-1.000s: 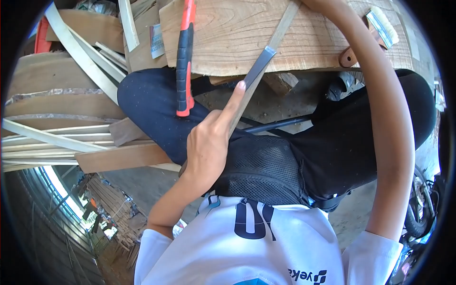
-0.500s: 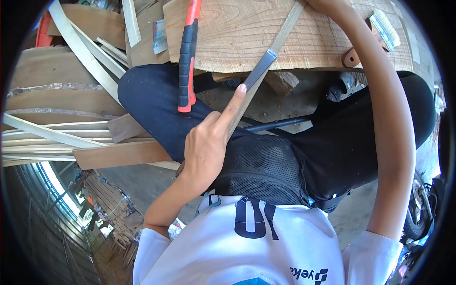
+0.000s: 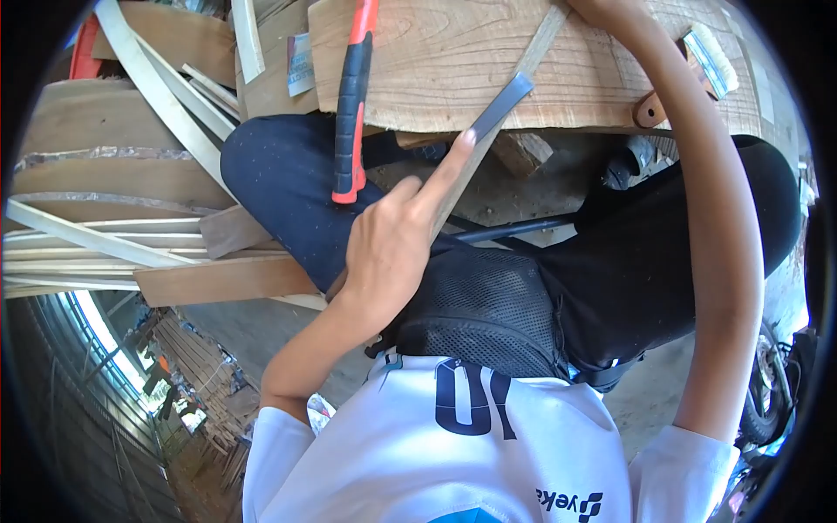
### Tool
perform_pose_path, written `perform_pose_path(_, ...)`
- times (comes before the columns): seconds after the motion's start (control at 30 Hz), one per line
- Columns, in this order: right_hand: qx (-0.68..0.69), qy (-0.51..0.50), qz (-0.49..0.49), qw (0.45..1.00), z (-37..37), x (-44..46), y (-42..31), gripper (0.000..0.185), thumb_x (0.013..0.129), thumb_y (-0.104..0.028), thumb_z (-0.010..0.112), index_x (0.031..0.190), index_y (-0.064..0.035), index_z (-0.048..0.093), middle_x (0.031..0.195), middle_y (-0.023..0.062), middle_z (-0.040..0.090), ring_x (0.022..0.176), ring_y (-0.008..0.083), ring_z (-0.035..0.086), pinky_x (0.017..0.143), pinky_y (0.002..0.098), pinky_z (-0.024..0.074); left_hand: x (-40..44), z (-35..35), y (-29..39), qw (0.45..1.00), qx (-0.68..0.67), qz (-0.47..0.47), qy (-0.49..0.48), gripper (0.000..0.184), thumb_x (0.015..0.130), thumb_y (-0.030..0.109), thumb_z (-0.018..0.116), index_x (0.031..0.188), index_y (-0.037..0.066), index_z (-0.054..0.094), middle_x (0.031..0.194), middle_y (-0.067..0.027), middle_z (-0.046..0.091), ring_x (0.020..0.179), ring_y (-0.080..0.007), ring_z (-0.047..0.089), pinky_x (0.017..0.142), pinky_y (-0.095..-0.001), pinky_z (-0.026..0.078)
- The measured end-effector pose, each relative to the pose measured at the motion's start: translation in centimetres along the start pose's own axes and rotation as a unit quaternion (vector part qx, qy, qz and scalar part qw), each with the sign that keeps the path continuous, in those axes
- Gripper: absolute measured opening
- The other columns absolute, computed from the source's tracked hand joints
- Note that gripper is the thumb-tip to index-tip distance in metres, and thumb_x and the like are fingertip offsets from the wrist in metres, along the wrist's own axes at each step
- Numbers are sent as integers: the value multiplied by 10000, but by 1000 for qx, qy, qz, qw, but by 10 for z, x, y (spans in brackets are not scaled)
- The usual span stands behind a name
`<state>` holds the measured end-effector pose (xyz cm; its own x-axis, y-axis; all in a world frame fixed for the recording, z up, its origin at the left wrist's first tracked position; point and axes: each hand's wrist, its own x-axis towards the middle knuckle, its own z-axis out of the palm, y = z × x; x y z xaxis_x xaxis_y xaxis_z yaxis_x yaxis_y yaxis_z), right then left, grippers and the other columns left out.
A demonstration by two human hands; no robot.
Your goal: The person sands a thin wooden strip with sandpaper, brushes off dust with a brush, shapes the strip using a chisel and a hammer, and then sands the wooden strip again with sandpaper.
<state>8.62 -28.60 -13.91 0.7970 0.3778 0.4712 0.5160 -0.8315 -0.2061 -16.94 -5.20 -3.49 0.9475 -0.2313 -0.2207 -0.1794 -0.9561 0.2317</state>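
My left hand (image 3: 390,234) is closed around a flat-bladed chisel; its handle is hidden in my palm. My index finger lies stretched along the grey chisel blade (image 3: 500,110), whose bevelled end points up and to the right. The blade lies flat along a thin wooden strip (image 3: 542,42), which runs slantwise from beside my left hand up to the top edge. My right hand (image 3: 602,9), partly cut off by the top edge, is at the strip's far end; its fingers are mostly out of view.
A broad wooden slab (image 3: 436,65) lies before my knees. A red and black handled tool (image 3: 350,113) juts over its left edge. On its right side rests a brush (image 3: 711,63). Thin wood strips (image 3: 113,240) and boards are piled at the left.
My left hand and the chisel have moved up and to the right along the strip. My right hand has stayed almost in place at the top edge.
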Motion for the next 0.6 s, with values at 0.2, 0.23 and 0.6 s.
perform_pose_path(0.2,-2,-26,41,999,-9,2,-6,409,993,-296,436,1239,-3,580,1309,176,559,1359,369,390,1139,498,252,-9,-3,7,998,-10,-49,-38,822,826,-65,600,1509,317,346,618,-116,475,529,-299,583,514,-458,481)
perform_pose_path(0.23,-1,-28,41,999,-8,1,-6,409,993,-296,436,1239,-3,580,1309,176,559,1359,369,390,1139,498,252,-11,-2,7,998,-11,-50,-39,822,826,-65,600,1509,317,346,618,-116,475,529,-299,583,514,-458,481)
perform_pose_path(0.6,8,-20,4,1000,2,3,1,380,990,-262,430,1189,21,587,1259,200,584,1291,402,438,1118,464,303,-17,4,4,998,-28,-49,-24,806,845,-51,588,1509,333,337,622,-121,483,535,-327,587,517,-468,481)
